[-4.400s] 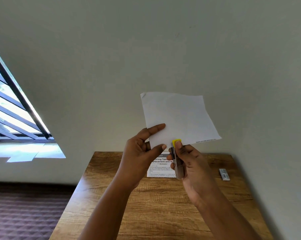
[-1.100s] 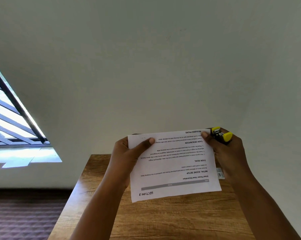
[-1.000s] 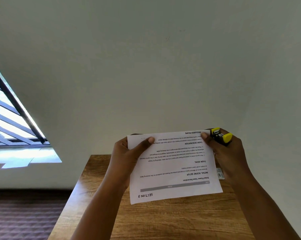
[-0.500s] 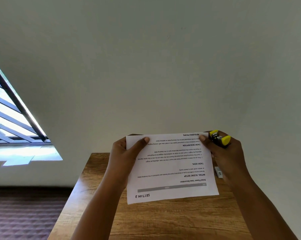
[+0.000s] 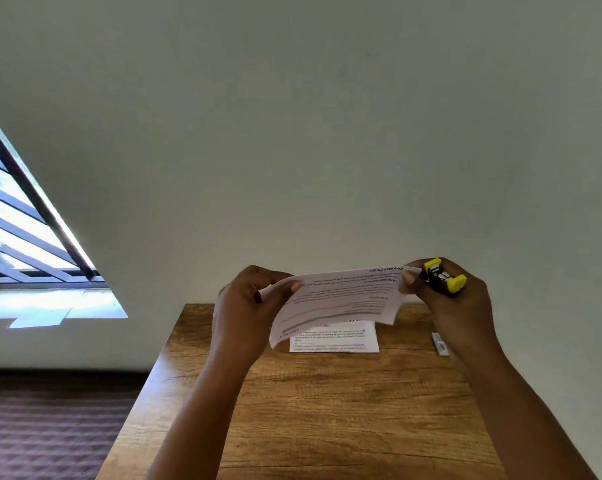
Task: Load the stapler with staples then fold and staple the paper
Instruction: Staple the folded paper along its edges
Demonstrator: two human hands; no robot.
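I hold a printed white paper (image 5: 341,299) in the air above the wooden table (image 5: 327,410), text upside down and its lower edge swung away from me. My left hand (image 5: 247,306) pinches the sheet's top left corner between thumb and fingers. My right hand (image 5: 445,299) pinches the top right corner with the thumb. That same hand also grips a small black and yellow stapler (image 5: 443,280), whose end sticks out above the fingers.
A second printed sheet (image 5: 334,339) lies flat on the table under the held paper. A small white staple box (image 5: 440,344) sits near the table's right edge. The wall stands close behind, and a barred window (image 5: 19,230) is at the left.
The held paper has tipped from facing me to nearly flat, its lower edge swinging away, which uncovers the sheet on the table. Both hands keep their corners; the stapler stays in my right hand.
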